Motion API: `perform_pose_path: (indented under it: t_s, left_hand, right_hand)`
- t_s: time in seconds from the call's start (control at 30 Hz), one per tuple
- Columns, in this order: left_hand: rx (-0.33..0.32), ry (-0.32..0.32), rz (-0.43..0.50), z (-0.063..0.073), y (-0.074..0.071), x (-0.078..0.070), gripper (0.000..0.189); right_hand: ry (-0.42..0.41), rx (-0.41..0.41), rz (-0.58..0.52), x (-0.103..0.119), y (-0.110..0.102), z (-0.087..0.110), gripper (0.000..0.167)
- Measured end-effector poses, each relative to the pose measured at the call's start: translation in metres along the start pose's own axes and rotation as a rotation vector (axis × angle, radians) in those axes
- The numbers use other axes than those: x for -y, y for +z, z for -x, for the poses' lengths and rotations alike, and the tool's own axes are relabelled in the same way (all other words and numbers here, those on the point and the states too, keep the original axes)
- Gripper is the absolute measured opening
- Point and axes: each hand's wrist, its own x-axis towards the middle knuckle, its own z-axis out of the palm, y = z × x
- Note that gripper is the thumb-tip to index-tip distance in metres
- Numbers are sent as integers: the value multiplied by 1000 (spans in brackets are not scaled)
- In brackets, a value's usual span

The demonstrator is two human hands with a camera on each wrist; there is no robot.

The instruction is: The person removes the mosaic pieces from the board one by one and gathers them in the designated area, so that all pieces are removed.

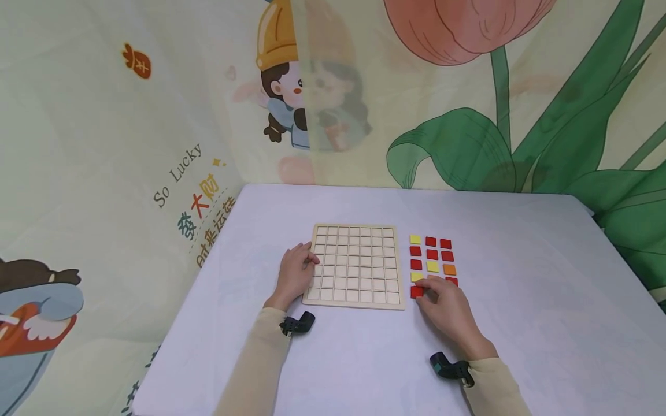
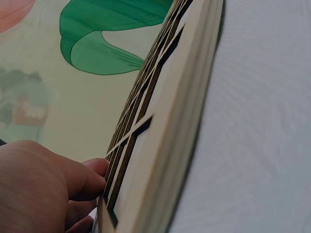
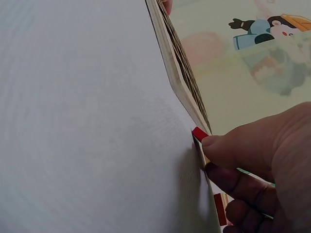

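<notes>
A square wooden grid board lies flat on the table, its grid squares pale and bare. My left hand rests at the board's left edge, fingers relaxed and bent, and the left wrist view has its fingertips against the board. Right of the board, my right hand pinches a red square tile at the nearest row of tiles. In the right wrist view the thumb is at that red tile; the fingers partly hide it and the neighbouring tiles.
Rows of flat square tiles lie right of the board: several red ones, such as a red tile, yellow ones including a yellow tile, and an orange tile. A white cloth covers the table. Printed curtains hang behind.
</notes>
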Motion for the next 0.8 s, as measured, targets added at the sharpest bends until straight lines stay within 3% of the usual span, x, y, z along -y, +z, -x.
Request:
perform_pose_path:
  t_s: [0.8]
  left_hand:
    - [-2,3,9,0,0,0,16]
  right_hand:
    - [-1,38,14,-5,-3,-2,33]
